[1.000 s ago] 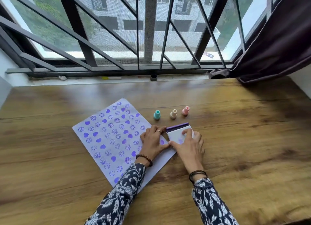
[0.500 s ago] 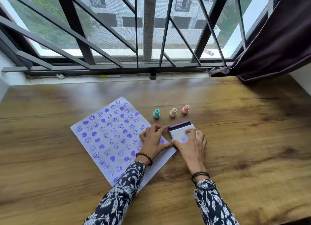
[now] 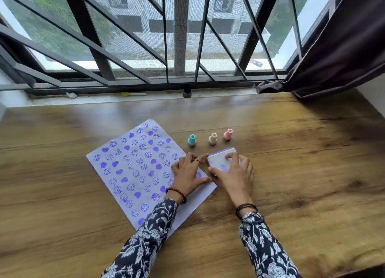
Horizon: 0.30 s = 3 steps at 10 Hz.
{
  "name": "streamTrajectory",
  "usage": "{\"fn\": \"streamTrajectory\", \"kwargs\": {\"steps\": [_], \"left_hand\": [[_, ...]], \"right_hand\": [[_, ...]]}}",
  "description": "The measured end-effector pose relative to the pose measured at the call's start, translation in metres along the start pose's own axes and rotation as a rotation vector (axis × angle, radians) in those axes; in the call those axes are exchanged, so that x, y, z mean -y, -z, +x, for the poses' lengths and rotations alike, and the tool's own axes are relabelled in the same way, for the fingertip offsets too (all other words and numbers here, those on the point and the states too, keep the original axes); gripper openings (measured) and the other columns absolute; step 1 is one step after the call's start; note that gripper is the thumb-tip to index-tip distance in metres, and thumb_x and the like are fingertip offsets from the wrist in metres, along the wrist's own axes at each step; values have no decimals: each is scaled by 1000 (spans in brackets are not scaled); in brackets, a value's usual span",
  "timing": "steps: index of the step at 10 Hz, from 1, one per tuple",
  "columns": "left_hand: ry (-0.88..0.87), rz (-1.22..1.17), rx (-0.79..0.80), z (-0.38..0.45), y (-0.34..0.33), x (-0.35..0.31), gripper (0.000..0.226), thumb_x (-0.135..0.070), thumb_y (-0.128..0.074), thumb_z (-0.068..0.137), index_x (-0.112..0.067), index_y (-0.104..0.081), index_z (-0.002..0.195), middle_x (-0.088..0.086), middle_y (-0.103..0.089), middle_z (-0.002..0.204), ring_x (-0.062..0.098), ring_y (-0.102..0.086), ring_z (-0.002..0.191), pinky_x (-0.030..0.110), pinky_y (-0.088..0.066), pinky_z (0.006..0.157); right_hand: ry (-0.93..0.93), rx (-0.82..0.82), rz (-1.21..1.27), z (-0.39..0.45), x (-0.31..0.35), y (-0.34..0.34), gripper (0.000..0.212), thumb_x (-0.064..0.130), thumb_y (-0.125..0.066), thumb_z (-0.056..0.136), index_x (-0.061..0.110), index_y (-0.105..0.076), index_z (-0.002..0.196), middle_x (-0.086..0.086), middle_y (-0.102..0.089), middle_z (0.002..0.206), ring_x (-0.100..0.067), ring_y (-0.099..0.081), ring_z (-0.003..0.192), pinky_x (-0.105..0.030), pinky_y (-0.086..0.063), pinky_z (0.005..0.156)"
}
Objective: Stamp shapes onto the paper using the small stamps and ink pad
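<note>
A white paper [image 3: 133, 169] covered with purple hearts and smiley prints lies tilted on the wooden table [image 3: 302, 173]. Just beyond its right corner stand three small stamps in a row: teal [image 3: 191, 140], cream [image 3: 212, 139] and pink [image 3: 227, 134]. A white ink pad [image 3: 218, 160] with a purple far edge sits right of the paper. My right hand [image 3: 235, 175] covers the pad, fingers on its lid and thumb at its near left edge. My left hand [image 3: 187, 174] lies flat on the paper's right edge, its fingertips against the pad's left side.
A barred window runs along the table's far edge. On the sill lie a yellow-tipped marker [image 3: 134, 94], a crumpled scrap [image 3: 71, 94] and a small dark cap [image 3: 186, 93]. A dark curtain [image 3: 343, 48] hangs at the right, its hem touching the table's far right corner.
The pad's lid, raised with its purple strip showing before, has come down nearly flat under my right hand. My left hand stays on the paper.
</note>
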<state>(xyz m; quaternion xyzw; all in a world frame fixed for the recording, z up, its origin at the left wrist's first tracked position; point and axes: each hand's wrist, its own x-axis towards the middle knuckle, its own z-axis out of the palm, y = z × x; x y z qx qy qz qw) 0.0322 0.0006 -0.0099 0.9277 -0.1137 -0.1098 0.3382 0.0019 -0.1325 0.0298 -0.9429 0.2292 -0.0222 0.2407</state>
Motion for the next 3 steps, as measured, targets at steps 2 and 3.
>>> {"fn": "streamTrajectory", "kwargs": {"steps": [2,3], "left_hand": [[-54,52,125,2,8,1,78,-49,-67,71,-36,-27,137,4,-39,127,22,-35,117,38,-20,94],[-87,52,141,-2,12,-1,78,-46,-66,73,-34,-26,138,5,-41,124,22,-37,116,36,-20,93]], "right_hand": [[25,-43,-8,-4,-4,-6,63,53,-74,63,23,-51,113,-9,-47,127,-29,-44,116,-40,-37,96],[29,-56,16,-12,-3,-8,59,51,-72,69,21,-51,115,-11,-42,135,-31,-40,120,-40,-35,98]]}}
